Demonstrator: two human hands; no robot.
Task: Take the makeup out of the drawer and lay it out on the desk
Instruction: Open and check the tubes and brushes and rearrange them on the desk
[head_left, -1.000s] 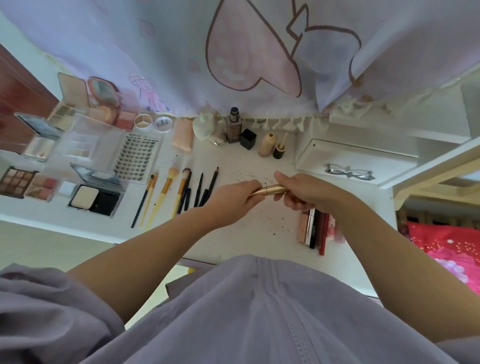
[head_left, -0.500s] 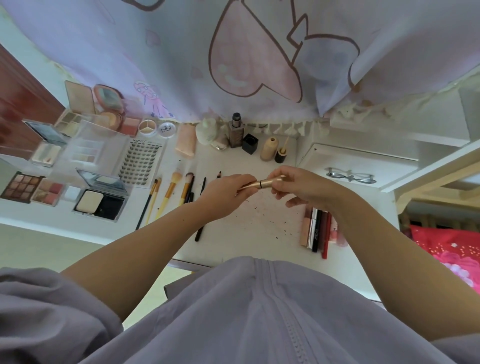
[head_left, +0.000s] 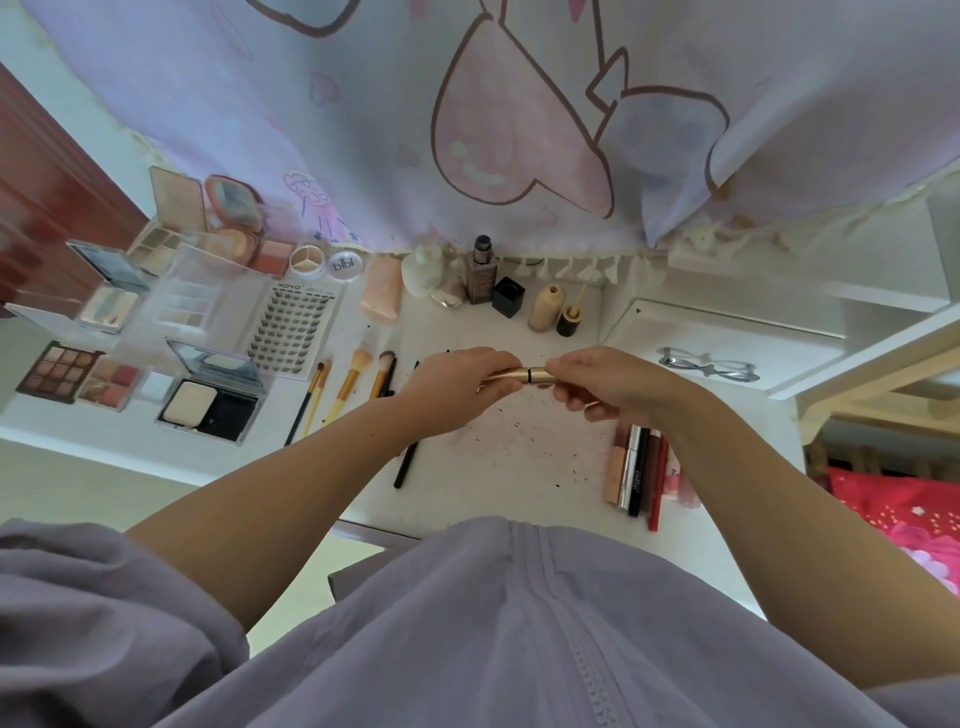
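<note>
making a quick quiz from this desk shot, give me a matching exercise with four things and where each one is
Things:
1. gold tube
2. eyelash tray
3. glasses
4. black square bottle

Places:
A. lying on the raised white shelf at the right
B. held above the desk between both hands
C. standing at the back of the desk, near the curtain
D. lying flat, left of the brushes' bristle ends

Pairs: 1-B, 2-D, 3-A, 4-C

I see soft, even daylight filtering through the pale curtain (head_left: 519, 104), with faint shadows on the bench (head_left: 519, 457). Wide-angle distortion bends the edges; the left edge looks smeared, the centre sharp.
</note>
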